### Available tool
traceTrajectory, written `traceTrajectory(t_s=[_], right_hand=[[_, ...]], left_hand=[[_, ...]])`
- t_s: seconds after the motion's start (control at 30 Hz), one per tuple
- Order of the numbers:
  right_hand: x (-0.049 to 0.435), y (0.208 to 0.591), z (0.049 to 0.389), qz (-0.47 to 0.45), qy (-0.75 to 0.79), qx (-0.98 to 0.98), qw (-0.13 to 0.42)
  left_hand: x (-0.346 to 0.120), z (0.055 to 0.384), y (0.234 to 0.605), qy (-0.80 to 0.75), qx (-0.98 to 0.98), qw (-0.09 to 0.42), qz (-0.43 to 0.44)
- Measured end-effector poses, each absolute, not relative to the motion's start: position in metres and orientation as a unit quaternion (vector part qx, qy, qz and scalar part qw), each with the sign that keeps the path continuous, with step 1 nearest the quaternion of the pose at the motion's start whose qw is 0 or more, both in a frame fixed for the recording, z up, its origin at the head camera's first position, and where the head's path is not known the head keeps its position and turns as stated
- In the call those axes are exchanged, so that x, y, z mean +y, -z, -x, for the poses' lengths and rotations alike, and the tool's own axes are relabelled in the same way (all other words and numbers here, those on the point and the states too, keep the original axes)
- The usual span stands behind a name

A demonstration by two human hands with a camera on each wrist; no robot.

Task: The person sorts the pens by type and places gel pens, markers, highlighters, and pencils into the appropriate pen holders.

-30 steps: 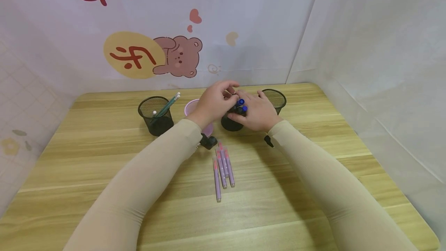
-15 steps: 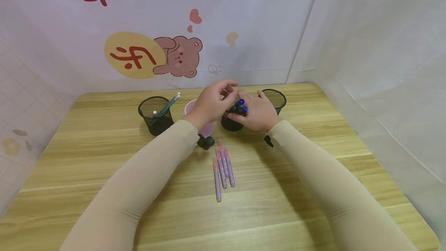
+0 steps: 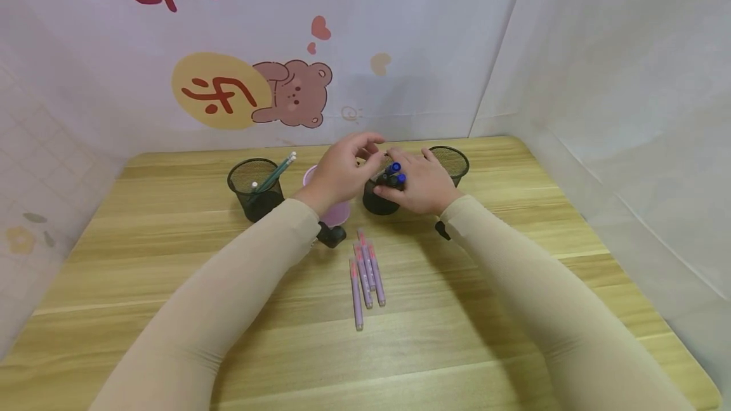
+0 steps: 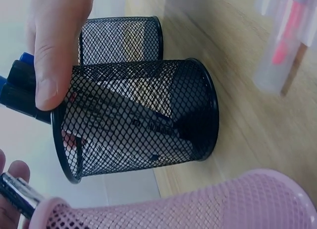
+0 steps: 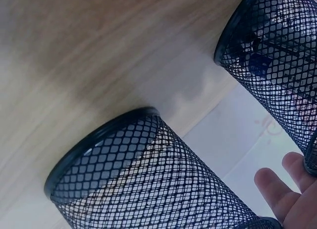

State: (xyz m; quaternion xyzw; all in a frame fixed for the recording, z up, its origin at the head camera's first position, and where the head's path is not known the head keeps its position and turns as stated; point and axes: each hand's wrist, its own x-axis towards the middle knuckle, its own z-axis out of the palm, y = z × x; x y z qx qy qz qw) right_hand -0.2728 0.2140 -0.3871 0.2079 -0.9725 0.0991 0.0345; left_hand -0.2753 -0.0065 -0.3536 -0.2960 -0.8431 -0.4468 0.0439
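In the head view my left hand (image 3: 342,167) is above the pink mesh pen holder (image 3: 337,213), thumb and fingers bent. The left wrist view shows its fingertips around a dark pen with a silver part (image 4: 21,195), whose lower end is hidden at the pink rim. My right hand (image 3: 419,182) holds the middle black mesh pen holder (image 3: 381,203) by its rim, thumb on the near side (image 4: 48,90). Several capped pens (image 3: 393,176) with black and blue tops stick out of this holder beside the thumb; their bodies show through the mesh in the left wrist view.
Several purple pens (image 3: 365,278) lie on the wooden table (image 3: 434,347) in front of the holders. A black mesh holder (image 3: 257,198) with green pencils (image 3: 275,175) stands on the left. Another black mesh holder (image 3: 451,162) is at the right, partly behind my right hand.
My left hand has drawn a little left, away from the middle black holder and over the pink one. My right hand has stayed at the middle holder.
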Motion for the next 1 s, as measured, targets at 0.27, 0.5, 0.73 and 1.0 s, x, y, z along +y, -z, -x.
traceTrajectory(t_s=[0.27, 0.5, 0.73, 1.0], right_hand=[[0.219, 0.375, 0.27, -0.218, -0.129, -0.967, 0.024], [0.223, 0.364, 0.268, -0.227, -0.141, -0.963, 0.03], [0.238, 0.349, 0.267, -0.223, -0.146, -0.964, 0.019], [0.268, 0.343, 0.268, -0.214, -0.147, -0.966, 0.001]], left_hand=[[-0.015, 0.27, 0.352, 0.43, -0.848, 0.048, 0.306], [-0.022, 0.263, 0.347, 0.41, -0.856, 0.066, 0.306], [-0.034, 0.253, 0.342, 0.401, -0.86, 0.063, 0.309], [-0.05, 0.238, 0.339, 0.389, -0.863, 0.055, 0.318]])
